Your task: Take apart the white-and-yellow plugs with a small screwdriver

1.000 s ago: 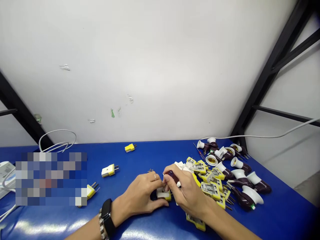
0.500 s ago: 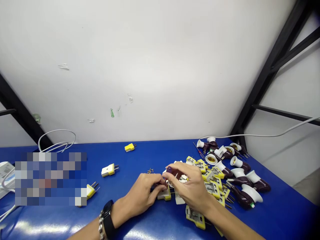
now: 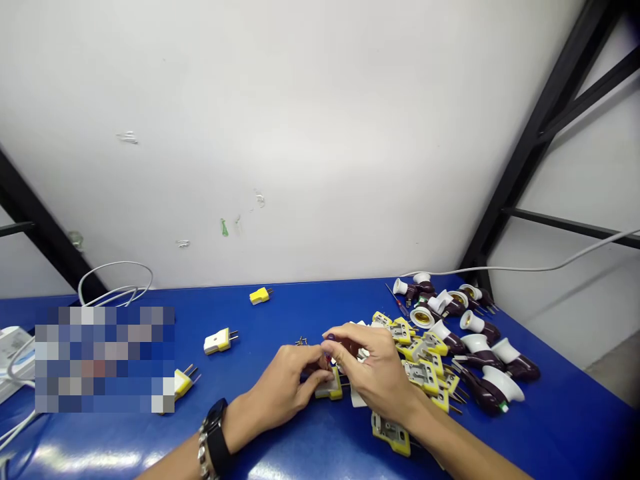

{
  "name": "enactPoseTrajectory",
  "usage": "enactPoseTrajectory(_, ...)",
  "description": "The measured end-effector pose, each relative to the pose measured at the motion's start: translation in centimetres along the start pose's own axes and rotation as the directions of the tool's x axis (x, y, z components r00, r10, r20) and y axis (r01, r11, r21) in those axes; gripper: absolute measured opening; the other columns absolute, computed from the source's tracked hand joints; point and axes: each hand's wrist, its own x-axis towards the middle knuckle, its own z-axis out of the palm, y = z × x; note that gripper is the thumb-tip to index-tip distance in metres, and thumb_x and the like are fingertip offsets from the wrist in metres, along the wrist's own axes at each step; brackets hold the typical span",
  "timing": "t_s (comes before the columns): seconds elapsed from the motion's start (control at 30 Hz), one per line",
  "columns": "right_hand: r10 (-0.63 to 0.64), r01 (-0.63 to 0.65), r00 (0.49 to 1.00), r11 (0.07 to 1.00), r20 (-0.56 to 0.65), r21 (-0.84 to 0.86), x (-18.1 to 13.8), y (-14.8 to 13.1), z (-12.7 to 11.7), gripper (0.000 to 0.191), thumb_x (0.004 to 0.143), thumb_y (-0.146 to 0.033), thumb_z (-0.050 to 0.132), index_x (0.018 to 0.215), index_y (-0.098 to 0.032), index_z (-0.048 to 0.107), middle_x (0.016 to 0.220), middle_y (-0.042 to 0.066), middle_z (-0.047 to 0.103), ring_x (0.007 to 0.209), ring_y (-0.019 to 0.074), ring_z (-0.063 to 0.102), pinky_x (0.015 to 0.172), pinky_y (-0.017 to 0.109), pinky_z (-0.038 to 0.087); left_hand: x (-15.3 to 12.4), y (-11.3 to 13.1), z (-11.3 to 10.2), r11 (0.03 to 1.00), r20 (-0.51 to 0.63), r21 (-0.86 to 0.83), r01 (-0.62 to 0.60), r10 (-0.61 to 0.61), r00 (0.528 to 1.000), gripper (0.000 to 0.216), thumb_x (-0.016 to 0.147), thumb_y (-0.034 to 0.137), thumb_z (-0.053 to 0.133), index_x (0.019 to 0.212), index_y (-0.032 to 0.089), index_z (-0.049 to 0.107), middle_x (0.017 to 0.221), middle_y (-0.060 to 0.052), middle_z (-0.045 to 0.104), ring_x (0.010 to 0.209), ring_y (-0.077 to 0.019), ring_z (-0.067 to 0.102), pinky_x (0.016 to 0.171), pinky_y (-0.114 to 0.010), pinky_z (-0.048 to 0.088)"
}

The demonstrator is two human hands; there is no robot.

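So both forearms come in from the bottom of the shot and the hands meet low on the blue desk (image 3: 305, 440), wrists angled in toward each other. The left hand (image 3: 283, 383) is curled over and clenched around a yellow and white plug (image 3: 329, 391), which sits on the desk with its body poking out past the fingers. There's a black watch (image 3: 215, 427) and a chain bracelet (image 3: 203, 453) on that wrist. The right hand (image 3: 375, 367) is right up against it, fingers pinched on a little screwdriver (image 3: 329, 338) with a dark purple handle, and its tip is hidden behind the fingers. Just right of the hands sits a messy pile of opened plugs (image 3: 423, 377), with brown and white lamp holders (image 3: 480, 340) past that. A few tiny screws (image 3: 301, 341) lie just beyond the left hand.
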Motion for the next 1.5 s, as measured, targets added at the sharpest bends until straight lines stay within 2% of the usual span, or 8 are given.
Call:
enactPoseTrajectory(0.1, -0.027, 0.028, 0.994, 1.0, 0.107, -0.007, 0.4, -0.5, -0.5, 0.022, 0.097, -0.023, 0.057, 0.083, -0.018, 0.073, 0.067, -0.001, 0.064, 0.06, 0.0126, 0.055, 0.062, 0.024, 0.043, 0.0, 0.0, 0.0, 0.996, 0.005, -0.081, 0.033, -0.033, 0.999, 0.016, 0.094, 0.018, 0.057, 0.079, 0.018, 0.064, 0.072, 0.0, 0.069, 0.063, -0.0133, 0.061, 0.062, -0.021, 0.047)
enactPoseTrajectory(0.27, 0.121, -0.229, 0.903, 0.947, 0.412, 0.224, 0.7, -0.4, -1.2, 0.028, 0.103, -0.035, 0.047, 0.106, -0.022, 0.072, 0.087, 0.002, 0.07, 0.055, 0.0105, 0.055, 0.055, 0.023, 0.046, 0.1, 0.3, -0.1, 0.981, 0.037, -0.187, 0.045, -0.038, 0.999, 0.018, 0.096, 0.021, 0.057, 0.083, 0.017, 0.068, 0.079, -0.003, 0.075, 0.069, -0.0157, 0.07, 0.066, -0.022, 0.053)
enactPoseTrajectory(0.47, 0.131, -0.148, 0.985, 0.975, 0.11, 0.167, 0.4, 0.4, -0.1, 0.023, 0.097, -0.038, 0.06, 0.094, -0.019, 0.073, 0.078, 0.002, 0.069, 0.06, 0.0124, 0.057, 0.056, 0.022, 0.047, 0.0, 0.6, 0.0, 0.989, -0.052, -0.133, 0.069, -0.077, 0.996, 0.013, 0.093, 0.024, 0.063, 0.083, 0.017, 0.066, 0.073, -0.001, 0.071, 0.064, -0.0148, 0.065, 0.06, -0.02, 0.051)
enactPoseTrajectory(0.7, 0.144, -0.195, 0.96, 0.96, 0.239, 0.202, 0.4, 0.5, -0.4, 0.032, 0.105, -0.041, 0.045, 0.117, -0.022, 0.068, 0.094, 0.004, 0.073, 0.06, 0.0107, 0.058, 0.058, 0.022, 0.05, 0.0, 0.5, -0.3, 0.998, -0.056, -0.047, -0.034, 0.031, 0.998, 0.019, 0.094, 0.016, 0.054, 0.083, 0.017, 0.07, 0.075, -0.002, 0.072, 0.065, -0.0133, 0.062, 0.066, -0.022, 0.047)
enactPoseTrajectory(0.9, 0.114, -0.117, 0.993, 0.989, 0.036, 0.093, -0.2, 1.3, 0.3, 0.03, 0.102, -0.041, 0.052, 0.109, -0.018, 0.07, 0.083, 0.004, 0.071, 0.055, 0.0116, 0.059, 0.054, 0.023, 0.049, 0.1, 0.3, 0.3, 0.996, -0.063, -0.079, 0.049, -0.054, 0.997, 0.016, 0.093, 0.019, 0.059, 0.078, 0.017, 0.066, 0.072, -0.001, 0.07, 0.062, -0.0126, 0.06, 0.058, -0.019, 0.045)
enactPoseTrajectory(1.13, 0.117, -0.154, 0.958, 0.98, 0.262, 0.126, 0.1, 0.5, -0.4, 0.041, 0.109, -0.037, 0.033, 0.135, -0.019, 0.058, 0.084, 0.003, 0.071, 0.053, 0.0105, 0.056, 0.057, 0.024, 0.05, 0.4, 0.5, -0.3, 0.994, -0.007, -0.104, -0.046, 0.045, 0.999, 0.021, 0.097, 0.018, 0.052, 0.09, 0.018, 0.071, 0.084, -0.003, 0.074, 0.075, -0.0157, 0.066, 0.074, -0.024, 0.05)
enactPoseTrajectory(1.37, 0.065, -0.072, 0.987, 0.996, 0.15, 0.043, 0.0, 0.4, -0.1, 0.026, 0.104, -0.033, 0.047, 0.113, -0.018, 0.067, 0.084, 0.003, 0.069, 0.069, 0.0145, 0.061, 0.065, 0.026, 0.05, 0.2, 0.7, 0.0, 0.988, -0.05, -0.145, 0.051, -0.059, 0.997, 0.012, 0.093, 0.025, 0.062, 0.088, 0.016, 0.067, 0.078, -0.003, 0.072, 0.069, -0.0158, 0.064, 0.064, -0.023, 0.051)
enactPoseTrajectory(1.5, 0.06, -0.076, 0.977, 0.994, 0.204, 0.074, -0.1, 0.4, -0.1, 0.033, 0.106, -0.031, 0.04, 0.128, -0.019, 0.061, 0.094, 0.005, 0.072, 0.071, 0.0141, 0.063, 0.066, 0.025, 0.05, 0.3, 0.6, -0.1, 0.995, -0.03, -0.099, -0.028, 0.025, 0.999, 0.021, 0.097, 0.02, 0.054, 0.082, 0.017, 0.069, 0.079, -0.003, 0.073, 0.072, -0.0154, 0.064, 0.072, -0.025, 0.049)
